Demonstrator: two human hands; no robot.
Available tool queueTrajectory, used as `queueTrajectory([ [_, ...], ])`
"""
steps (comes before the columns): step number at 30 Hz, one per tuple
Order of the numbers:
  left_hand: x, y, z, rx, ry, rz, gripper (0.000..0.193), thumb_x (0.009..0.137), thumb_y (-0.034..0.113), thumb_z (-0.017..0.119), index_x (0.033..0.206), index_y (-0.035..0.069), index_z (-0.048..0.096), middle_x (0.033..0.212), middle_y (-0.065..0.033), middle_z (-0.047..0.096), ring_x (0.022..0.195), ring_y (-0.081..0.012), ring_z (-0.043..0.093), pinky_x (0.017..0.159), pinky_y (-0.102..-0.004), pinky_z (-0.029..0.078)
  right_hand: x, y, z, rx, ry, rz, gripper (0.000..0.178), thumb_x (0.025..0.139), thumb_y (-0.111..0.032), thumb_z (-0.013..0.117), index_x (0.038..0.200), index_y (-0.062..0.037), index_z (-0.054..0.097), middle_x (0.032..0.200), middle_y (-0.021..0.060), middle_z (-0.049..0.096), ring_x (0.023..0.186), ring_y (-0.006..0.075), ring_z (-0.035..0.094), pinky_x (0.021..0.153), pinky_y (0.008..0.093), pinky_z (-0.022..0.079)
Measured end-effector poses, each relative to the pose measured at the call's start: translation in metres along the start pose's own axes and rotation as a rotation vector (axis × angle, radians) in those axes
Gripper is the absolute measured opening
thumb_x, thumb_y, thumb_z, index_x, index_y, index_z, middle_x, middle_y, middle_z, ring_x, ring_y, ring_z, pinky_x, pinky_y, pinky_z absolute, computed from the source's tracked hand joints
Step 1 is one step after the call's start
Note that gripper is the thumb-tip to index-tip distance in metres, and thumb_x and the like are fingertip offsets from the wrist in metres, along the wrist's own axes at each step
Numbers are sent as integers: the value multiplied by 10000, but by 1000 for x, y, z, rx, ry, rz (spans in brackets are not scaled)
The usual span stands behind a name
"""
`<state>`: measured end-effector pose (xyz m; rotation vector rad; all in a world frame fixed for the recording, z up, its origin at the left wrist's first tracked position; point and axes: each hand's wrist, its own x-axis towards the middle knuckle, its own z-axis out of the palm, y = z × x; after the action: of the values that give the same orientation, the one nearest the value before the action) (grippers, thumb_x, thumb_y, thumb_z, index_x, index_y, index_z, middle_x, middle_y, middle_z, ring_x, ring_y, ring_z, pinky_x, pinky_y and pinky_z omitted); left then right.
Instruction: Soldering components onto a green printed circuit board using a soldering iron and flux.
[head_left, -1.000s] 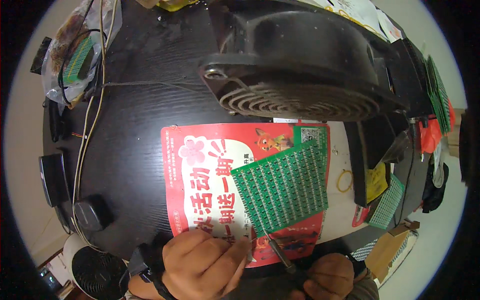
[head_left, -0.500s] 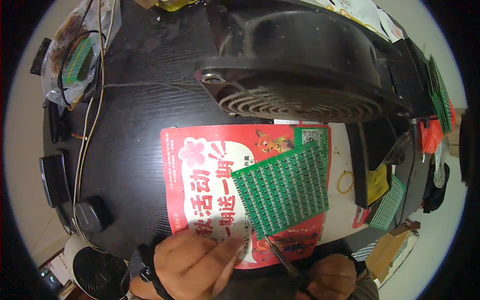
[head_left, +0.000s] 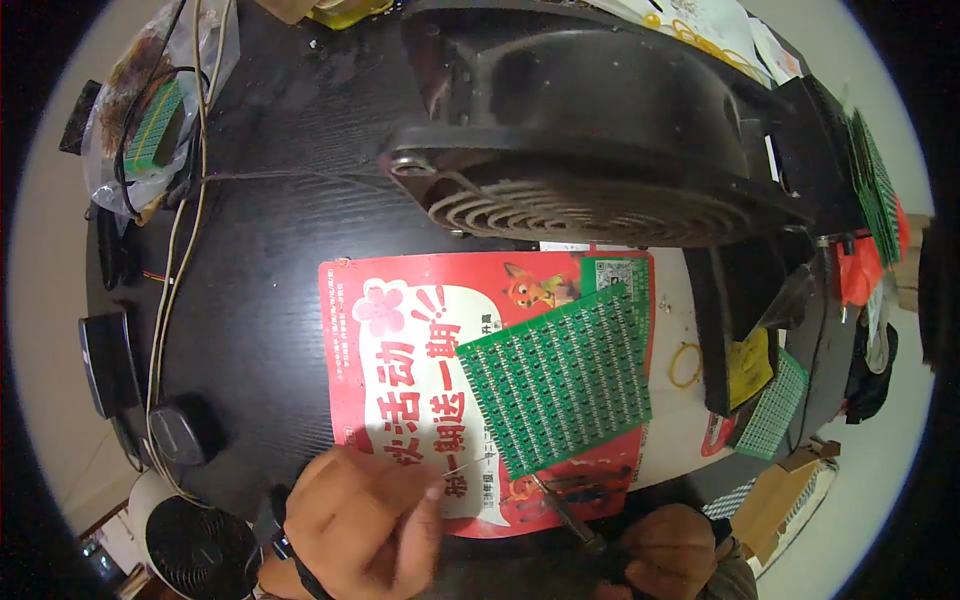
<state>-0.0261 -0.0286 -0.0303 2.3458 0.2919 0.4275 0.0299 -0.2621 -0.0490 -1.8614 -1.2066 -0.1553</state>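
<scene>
A green circuit board, covered in rows of tiny parts, lies tilted on a red and white printed sheet. My right hand is closed round the handle of a soldering iron. The iron's metal tip reaches the board's near edge; whether it touches cannot be made out. My left hand, with a black band at the wrist, is pinched left of the board over the sheet's near edge. A faint thin wire runs from its fingertips towards the board's near corner.
A large black fan stands just beyond the board. Right of it are a yellow sponge in a black holder and another green board. Cables run down the left side, near a bag with boards.
My left hand has drawn back to the left and towards me, away from the board. The right hand and soldering iron stay nearly where they were. The view has shifted slightly.
</scene>
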Motion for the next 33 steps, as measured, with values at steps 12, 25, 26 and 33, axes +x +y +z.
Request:
queueTrajectory([
  [12, 33, 5, -46, -205, -50, 257, 230, 776, -59, 612, 1001, -113, 611, 798, -203, 627, 531, -204, 549, 468, -281, 415, -1, -3, -4, 11, 35, -10, 398, 817, -275, 685, 1092, -29, 536, 956, 139, 538, 814, 237, 540, 690, 367, 467],
  [25, 13, 11, -77, -126, 345, -37, 107, 805, 66, 597, 881, -8, 610, 912, -123, 586, 835, -167, 554, 667, -260, 398, 19, 41, -51, -319, 512, 71, 397, 861, -284, 649, 1134, -29, 515, 1002, 148, 525, 841, 235, 526, 711, 374, 456],
  [26, 20, 16, -74, -141, 242, -133, 104, 776, 66, 628, 844, -13, 632, 834, -107, 599, 765, -161, 550, 640, -263, 396, 29, 41, -56, -405, 423, 66, 395, 892, -288, 622, 1162, -25, 505, 1030, 156, 523, 856, 238, 524, 726, 385, 453],
  [33, 36, -2, -38, -170, -1, -215, 88, 690, 13, 697, 768, -23, 679, 618, -79, 594, 534, -151, 491, 497, -278, 354, 37, 45, -60, -612, 120, 195, 374, 944, -235, 559, 1234, -14, 478, 1066, 168, 569, 887, 223, 559, 765, 369, 466],
])
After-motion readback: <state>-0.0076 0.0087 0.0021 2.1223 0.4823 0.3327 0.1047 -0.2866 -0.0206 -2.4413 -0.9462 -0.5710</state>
